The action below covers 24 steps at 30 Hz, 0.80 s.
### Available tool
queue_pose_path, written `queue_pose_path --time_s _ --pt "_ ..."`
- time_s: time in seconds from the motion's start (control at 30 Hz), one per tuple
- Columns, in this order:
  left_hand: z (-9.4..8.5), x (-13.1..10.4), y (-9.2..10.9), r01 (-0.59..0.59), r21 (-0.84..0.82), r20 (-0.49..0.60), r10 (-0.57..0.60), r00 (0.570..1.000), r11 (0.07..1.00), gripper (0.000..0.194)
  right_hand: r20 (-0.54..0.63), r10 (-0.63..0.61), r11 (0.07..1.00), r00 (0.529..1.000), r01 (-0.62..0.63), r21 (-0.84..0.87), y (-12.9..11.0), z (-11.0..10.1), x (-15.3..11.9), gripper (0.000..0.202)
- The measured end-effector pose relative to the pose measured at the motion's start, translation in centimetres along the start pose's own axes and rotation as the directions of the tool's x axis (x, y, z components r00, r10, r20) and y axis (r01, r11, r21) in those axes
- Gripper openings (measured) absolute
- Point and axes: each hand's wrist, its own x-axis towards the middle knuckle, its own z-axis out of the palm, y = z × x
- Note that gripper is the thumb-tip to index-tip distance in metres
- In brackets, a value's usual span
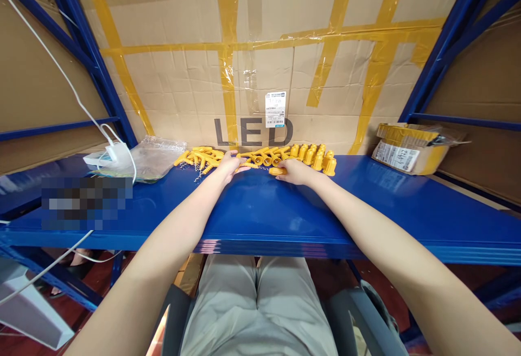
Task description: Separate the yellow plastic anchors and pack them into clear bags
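My left hand (231,166) is at the middle of the blue table, its fingers round a thin yellow part (247,165) that points to the right. Just right of it, my right hand (290,171) grips a yellow cylindrical piece (277,171) lying sideways near the tabletop. Behind both hands lie yellow cup-like parts (266,159) with open ends facing me. A pile of yellow branching parts (199,156) with thin coiled wires spreads to the left. Several yellow caps (329,165) stand upright in rows to the right.
A taped cardboard panel (183,90) marked LED rises behind the blue table (260,209). Clear plastic bags (152,155) and a white power adapter (118,152) with cables lie at left. An open small box (401,152) sits at right. Blue posts flank both sides.
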Motion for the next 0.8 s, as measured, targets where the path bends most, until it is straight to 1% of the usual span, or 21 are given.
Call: queue_pose_path --time_s 0.07,0.2,0.33,0.43,0.53,0.63,0.73,0.8 --pt "0.1 -0.1 0.0 0.011 -0.01 0.019 -0.011 1.0 1.0 0.048 -0.015 -0.017 0.999 1.0 0.018 0.032 0.0 0.1 0.1 0.027" --pt "0.3 -0.4 -0.2 0.042 0.007 0.097 -0.042 0.994 0.999 0.053 -0.038 -0.03 0.998 0.999 0.032 0.053 0.2 0.3 0.2 0.028" --pt "0.7 -0.9 -0.5 0.096 0.107 0.194 -0.116 0.974 0.99 0.058 -0.032 -0.05 0.998 0.998 0.051 0.041 0.4 0.4 0.3 0.026" --pt "0.7 -1.1 -0.6 0.089 0.196 0.227 -0.133 0.965 0.977 0.068 -0.03 -0.064 0.997 0.998 0.065 0.035 0.5 0.4 0.3 0.023" --pt "0.6 -1.1 -0.7 0.038 0.274 0.224 -0.102 0.969 0.961 0.078 -0.04 -0.079 0.995 0.996 0.081 0.052 0.6 0.5 0.4 0.022" --pt "0.4 -1.1 -0.9 -0.077 0.381 0.209 -0.005 0.978 0.921 0.081 -0.049 -0.09 0.993 0.995 0.094 0.067 0.6 0.6 0.4 0.021" --pt "0.4 -1.3 -1.0 -0.188 0.546 0.194 0.095 0.976 0.816 0.08 -0.054 -0.093 0.992 0.994 0.097 0.076 0.6 0.6 0.4 0.021" --pt "0.4 -1.4 -1.2 -0.26 0.632 0.226 0.148 0.963 0.73 0.074 -0.054 -0.09 0.993 0.994 0.094 0.076 0.5 0.5 0.3 0.02"
